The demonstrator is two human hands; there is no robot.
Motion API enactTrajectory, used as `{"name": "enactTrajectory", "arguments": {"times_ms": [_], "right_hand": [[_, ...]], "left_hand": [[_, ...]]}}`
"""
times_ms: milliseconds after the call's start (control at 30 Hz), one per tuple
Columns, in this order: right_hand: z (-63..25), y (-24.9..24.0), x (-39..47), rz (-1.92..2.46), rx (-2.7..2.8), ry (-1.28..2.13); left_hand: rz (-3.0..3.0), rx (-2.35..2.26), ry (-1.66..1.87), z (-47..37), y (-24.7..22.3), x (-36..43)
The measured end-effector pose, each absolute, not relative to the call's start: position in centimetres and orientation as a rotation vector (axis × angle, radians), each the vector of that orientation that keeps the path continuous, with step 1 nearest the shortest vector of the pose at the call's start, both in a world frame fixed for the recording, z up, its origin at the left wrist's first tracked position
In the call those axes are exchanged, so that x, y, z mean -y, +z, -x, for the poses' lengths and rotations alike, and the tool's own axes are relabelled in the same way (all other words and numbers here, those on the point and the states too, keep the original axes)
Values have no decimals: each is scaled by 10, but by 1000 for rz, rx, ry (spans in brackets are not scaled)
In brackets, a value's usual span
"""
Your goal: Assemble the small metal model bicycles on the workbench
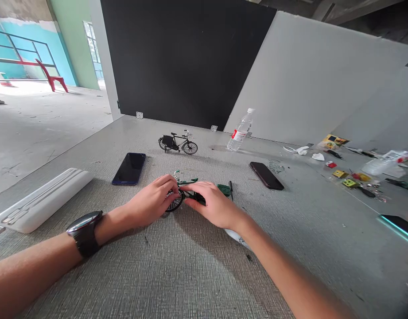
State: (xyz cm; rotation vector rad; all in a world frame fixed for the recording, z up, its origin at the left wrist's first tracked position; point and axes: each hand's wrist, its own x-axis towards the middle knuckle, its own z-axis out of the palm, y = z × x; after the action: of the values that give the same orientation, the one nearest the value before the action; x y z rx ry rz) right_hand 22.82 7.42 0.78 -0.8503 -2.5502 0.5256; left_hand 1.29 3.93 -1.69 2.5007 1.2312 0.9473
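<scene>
A green and black model bicycle (pixel 189 181) is between my two hands, partly covered by them. My left hand (pixel 153 199) pinches it near the front wheel (pixel 175 204), its fingers bent around the fork area. From the other side, my right hand (pixel 213 206) grips the frame, thumb below and fingers above. Past the right hand, a dark green part (pixel 224 190) and a thin black rod (pixel 231 189) show. A second model bicycle (pixel 179 142), black with a dark bag at its rear, stands upright farther back.
A phone (pixel 130 169) and a white case (pixel 44 199) lie to the left. Another phone (pixel 266 175) and an upright water bottle (pixel 241 130) are right of centre. Small parts and tools (pixel 351 182) are scattered at far right. A black panel (pixel 187 62) borders the table's back.
</scene>
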Motion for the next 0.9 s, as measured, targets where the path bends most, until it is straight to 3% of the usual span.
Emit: {"name": "enactTrajectory", "arguments": {"times_ms": [900], "right_hand": [[-229,8,-73,821,2588,481]], "left_hand": [[-2485,-1184,945,-9,-16,-39]]}}
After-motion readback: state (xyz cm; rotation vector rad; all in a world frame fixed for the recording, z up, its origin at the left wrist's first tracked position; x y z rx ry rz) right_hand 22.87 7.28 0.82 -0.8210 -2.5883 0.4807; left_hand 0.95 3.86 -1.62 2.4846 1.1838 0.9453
